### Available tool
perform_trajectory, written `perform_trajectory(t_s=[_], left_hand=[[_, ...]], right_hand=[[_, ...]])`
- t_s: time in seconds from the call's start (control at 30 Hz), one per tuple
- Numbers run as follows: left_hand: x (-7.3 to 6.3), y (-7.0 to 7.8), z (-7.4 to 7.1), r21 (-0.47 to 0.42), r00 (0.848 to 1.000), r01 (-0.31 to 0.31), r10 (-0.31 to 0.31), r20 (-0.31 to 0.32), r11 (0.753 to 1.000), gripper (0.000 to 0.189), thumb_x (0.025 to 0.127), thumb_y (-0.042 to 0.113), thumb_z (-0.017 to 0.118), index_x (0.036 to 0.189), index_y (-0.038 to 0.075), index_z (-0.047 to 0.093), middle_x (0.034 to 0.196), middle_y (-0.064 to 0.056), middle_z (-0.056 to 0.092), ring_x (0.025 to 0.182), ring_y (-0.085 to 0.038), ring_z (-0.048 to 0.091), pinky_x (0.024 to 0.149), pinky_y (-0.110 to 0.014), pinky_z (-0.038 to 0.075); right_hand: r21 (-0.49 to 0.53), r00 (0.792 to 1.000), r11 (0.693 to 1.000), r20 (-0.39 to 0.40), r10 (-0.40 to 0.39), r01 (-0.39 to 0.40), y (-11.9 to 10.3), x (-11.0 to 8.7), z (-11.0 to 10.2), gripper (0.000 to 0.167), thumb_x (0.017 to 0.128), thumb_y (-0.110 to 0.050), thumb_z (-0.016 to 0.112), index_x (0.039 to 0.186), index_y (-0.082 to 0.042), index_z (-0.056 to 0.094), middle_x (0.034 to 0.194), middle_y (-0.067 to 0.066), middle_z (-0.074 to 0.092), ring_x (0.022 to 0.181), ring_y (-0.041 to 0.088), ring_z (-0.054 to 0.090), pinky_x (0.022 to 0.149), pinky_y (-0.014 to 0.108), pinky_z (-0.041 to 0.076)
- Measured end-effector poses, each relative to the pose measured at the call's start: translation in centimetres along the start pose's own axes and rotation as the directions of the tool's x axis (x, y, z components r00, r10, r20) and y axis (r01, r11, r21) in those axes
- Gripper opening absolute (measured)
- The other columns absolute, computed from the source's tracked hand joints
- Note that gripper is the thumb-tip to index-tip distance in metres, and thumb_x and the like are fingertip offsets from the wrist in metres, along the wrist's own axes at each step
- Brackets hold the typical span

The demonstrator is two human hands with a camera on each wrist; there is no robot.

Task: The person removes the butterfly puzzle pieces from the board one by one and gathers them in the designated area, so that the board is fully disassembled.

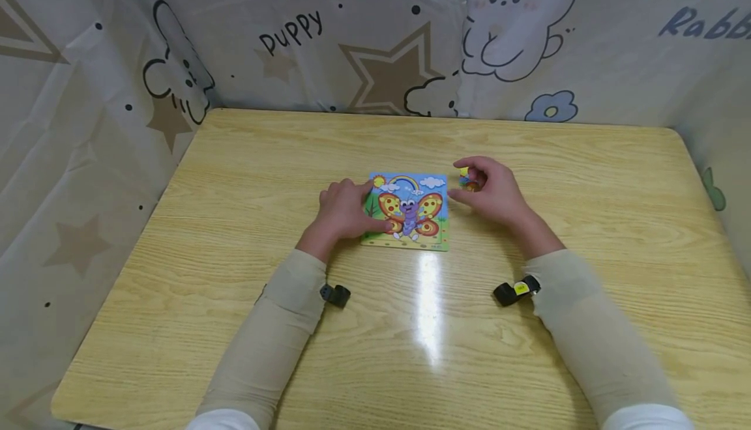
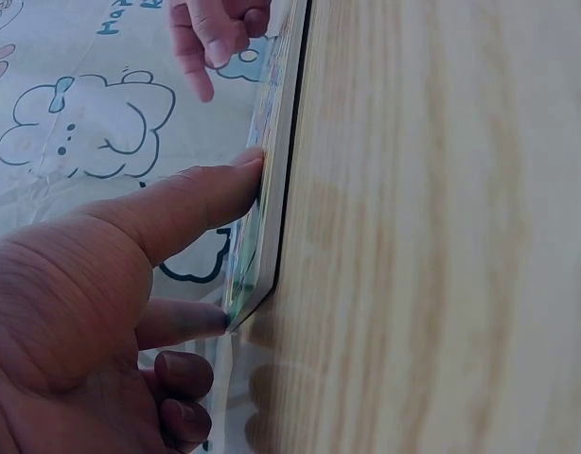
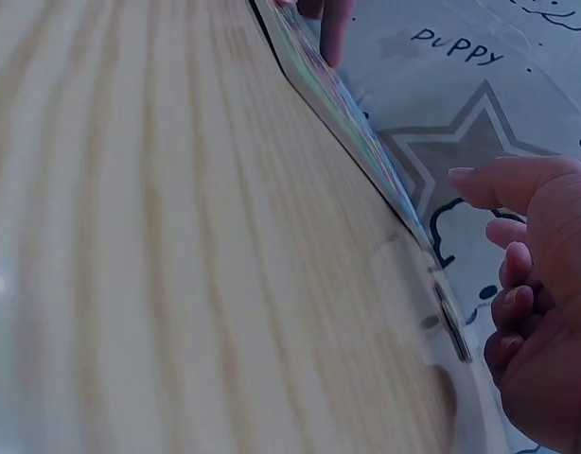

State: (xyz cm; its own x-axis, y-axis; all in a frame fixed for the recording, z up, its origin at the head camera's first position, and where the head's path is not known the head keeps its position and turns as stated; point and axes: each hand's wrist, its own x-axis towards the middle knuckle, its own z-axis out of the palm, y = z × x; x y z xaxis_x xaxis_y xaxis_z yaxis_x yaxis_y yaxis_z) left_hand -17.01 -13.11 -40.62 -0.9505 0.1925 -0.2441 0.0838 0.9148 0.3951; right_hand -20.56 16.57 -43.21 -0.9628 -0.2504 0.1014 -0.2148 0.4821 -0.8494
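Observation:
A square puzzle (image 1: 413, 186) with a purple butterfly, a rainbow and clouds lies flat on the wooden table. My left hand (image 1: 346, 212) rests at its left side. The straight thumb (image 2: 215, 194) presses on the picture, and the index fingertip touches a corner of the board. To the right of the puzzle, my right hand (image 1: 493, 189) hovers with thumb and index finger apart. A small colourful flat piece (image 1: 464, 172) shows between them in the head view, partly hidden by the fingers. From the right wrist, that piece (image 3: 451, 322) appears on the table below the hand.
The wooden table (image 1: 235, 286) has rounded corners. A pale cloth (image 1: 375, 0) printed with cartoon animals and stars hangs along its back and sides. Both sleeves carry a small black wrist camera (image 1: 337, 296).

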Motion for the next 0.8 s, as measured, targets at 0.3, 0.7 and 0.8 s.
perform_trajectory(t_s=[0.3,0.7,0.8], left_hand=[[0.0,0.0,0.1,-0.004,1.0,0.003,-0.003,-0.005,1.0,0.102,0.071,0.062,0.083,0.153,0.015,0.044,0.115,-0.011,0.051,0.104,-0.029,0.041,0.088,-0.044,0.029],[0.1,0.0,0.0,0.005,1.0,0.003,-0.003,0.015,1.0,0.102,0.073,0.063,0.081,0.153,0.014,0.042,0.121,-0.012,0.05,0.108,-0.03,0.041,0.091,-0.045,0.029],[0.2,0.0,0.0,0.008,1.0,0.003,-0.003,0.018,1.0,0.102,0.072,0.063,0.081,0.153,0.015,0.042,0.121,-0.012,0.05,0.108,-0.03,0.041,0.091,-0.045,0.029]], right_hand=[[0.021,0.998,0.999,0.035,-0.044,0.044,-1.4,0.2,1.6,0.049,0.082,-0.014,0.085,0.125,-0.002,0.065,0.091,0.014,0.047,0.085,0.024,0.043,0.073,0.033,0.035],[0.048,0.992,0.994,0.076,-0.101,0.098,-2.8,0.7,3.9,0.049,0.082,-0.016,0.084,0.126,-0.002,0.065,0.087,0.017,0.048,0.08,0.026,0.044,0.072,0.035,0.035],[0.06,0.988,0.991,0.082,-0.127,0.122,-3.0,0.9,4.5,0.049,0.082,-0.015,0.085,0.125,-0.002,0.065,0.084,0.015,0.046,0.078,0.027,0.043,0.073,0.035,0.035]])
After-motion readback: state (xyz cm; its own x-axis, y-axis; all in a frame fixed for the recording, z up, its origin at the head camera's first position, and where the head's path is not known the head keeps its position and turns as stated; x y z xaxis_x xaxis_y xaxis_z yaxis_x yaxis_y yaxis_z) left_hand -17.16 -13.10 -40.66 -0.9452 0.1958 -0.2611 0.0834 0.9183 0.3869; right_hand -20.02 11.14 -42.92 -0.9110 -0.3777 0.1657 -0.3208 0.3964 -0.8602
